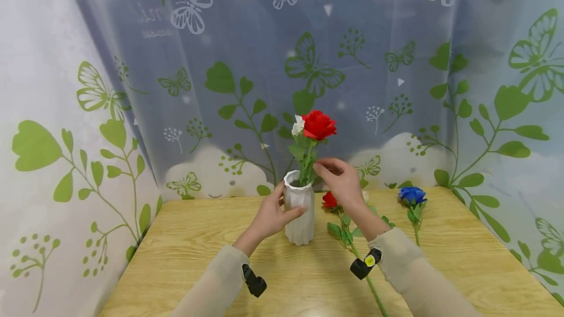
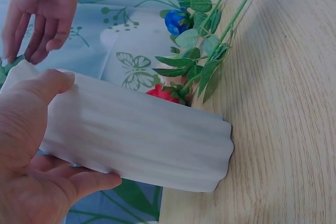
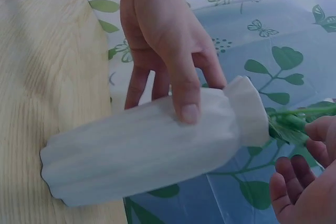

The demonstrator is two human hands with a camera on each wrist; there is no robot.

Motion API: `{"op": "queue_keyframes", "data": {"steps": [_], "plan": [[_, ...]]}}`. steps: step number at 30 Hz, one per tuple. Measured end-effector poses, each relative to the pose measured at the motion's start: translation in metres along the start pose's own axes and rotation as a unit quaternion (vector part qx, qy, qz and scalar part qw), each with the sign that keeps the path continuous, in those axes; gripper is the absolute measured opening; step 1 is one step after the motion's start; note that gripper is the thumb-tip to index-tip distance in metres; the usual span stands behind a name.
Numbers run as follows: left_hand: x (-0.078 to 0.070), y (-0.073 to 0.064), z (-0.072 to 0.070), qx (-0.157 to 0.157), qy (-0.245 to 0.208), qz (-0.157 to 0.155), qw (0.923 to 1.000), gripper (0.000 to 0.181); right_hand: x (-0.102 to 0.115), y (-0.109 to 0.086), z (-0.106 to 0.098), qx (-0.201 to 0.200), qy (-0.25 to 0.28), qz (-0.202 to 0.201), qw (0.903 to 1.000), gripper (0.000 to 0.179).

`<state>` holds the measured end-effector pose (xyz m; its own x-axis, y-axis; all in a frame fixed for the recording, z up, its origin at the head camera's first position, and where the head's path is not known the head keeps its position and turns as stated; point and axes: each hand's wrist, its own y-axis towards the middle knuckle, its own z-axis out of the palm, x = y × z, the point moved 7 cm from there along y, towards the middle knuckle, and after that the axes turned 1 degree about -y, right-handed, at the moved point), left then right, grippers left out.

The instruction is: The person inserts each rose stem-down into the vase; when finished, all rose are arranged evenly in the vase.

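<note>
A white fluted vase (image 1: 300,216) stands upright on the wooden table, gripped around its upper body by my left hand (image 1: 270,214). In the right wrist view, the left thumb lies along the near side of the vase (image 3: 142,150). A red rose (image 1: 319,125) and a white flower (image 1: 297,125) rise from the vase mouth, their green stems inside. Just above the rim, my right hand (image 1: 341,180) pinches the red rose's leafy stem between thumb and forefinger. The other right fingers are loosely bent in the right wrist view. The stem ends are hidden within the vase.
Right of the vase, another red rose (image 1: 329,200) lies on the table (image 1: 198,258), its stem running under the right forearm. A whitish flower (image 1: 365,196) is partly hidden by that arm. Farther right lies a blue rose (image 1: 412,195). A printed curtain (image 1: 246,23) encloses the table.
</note>
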<state>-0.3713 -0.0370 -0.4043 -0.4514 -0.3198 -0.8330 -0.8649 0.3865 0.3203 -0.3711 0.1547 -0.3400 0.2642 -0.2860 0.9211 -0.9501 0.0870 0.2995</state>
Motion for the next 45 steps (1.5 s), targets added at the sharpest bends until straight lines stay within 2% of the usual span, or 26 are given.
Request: {"op": "queue_keyframes", "data": {"steps": [5, 12, 16, 19, 23, 26, 30, 36, 43, 45], "plan": [[0.000, -0.001, 0.000, -0.004, 0.001, -0.001, 1.0000, 0.082, -0.005, -0.001, -0.027, -0.016, 0.011, 0.007, 0.9998, 0.038], [0.001, -0.002, 0.000, -0.003, -0.004, -0.004, 1.0000, 0.083, -0.026, -0.002, -0.080, -0.031, 0.018, 0.021, 0.9991, 0.048], [0.002, -0.002, -0.001, -0.006, 0.004, -0.001, 1.0000, 0.082, -0.041, -0.004, -0.111, -0.028, -0.007, 0.021, 0.9994, 0.051], [0.004, -0.001, -0.001, -0.007, 0.013, -0.002, 0.9999, 0.082, -0.053, -0.007, -0.131, -0.016, -0.020, 0.025, 0.9994, 0.048], [0.005, 0.000, 0.000, -0.007, 0.012, 0.004, 0.9999, 0.082, -0.068, -0.013, -0.152, -0.012, -0.005, 0.031, 0.9994, 0.032], [0.005, 0.000, 0.000, -0.006, 0.009, 0.009, 0.9999, 0.082, -0.077, -0.018, -0.165, -0.014, 0.037, 0.036, 0.9986, 0.020], [0.004, -0.001, 0.000, -0.005, 0.005, 0.010, 0.9999, 0.082, -0.092, -0.022, -0.178, -0.009, 0.086, 0.051, 0.9949, 0.017], [0.003, -0.002, 0.000, 0.001, -0.002, 0.010, 0.9999, 0.082, -0.124, -0.031, -0.194, 0.007, 0.052, 0.089, 0.9946, 0.022], [0.001, -0.001, -0.001, 0.000, -0.004, 0.006, 1.0000, 0.081, -0.154, -0.042, -0.207, 0.020, 0.038, 0.126, 0.9911, 0.023], [0.001, -0.001, -0.001, 0.000, -0.007, 0.007, 1.0000, 0.081, -0.162, -0.045, -0.209, 0.023, 0.020, 0.137, 0.9902, 0.031]]}}
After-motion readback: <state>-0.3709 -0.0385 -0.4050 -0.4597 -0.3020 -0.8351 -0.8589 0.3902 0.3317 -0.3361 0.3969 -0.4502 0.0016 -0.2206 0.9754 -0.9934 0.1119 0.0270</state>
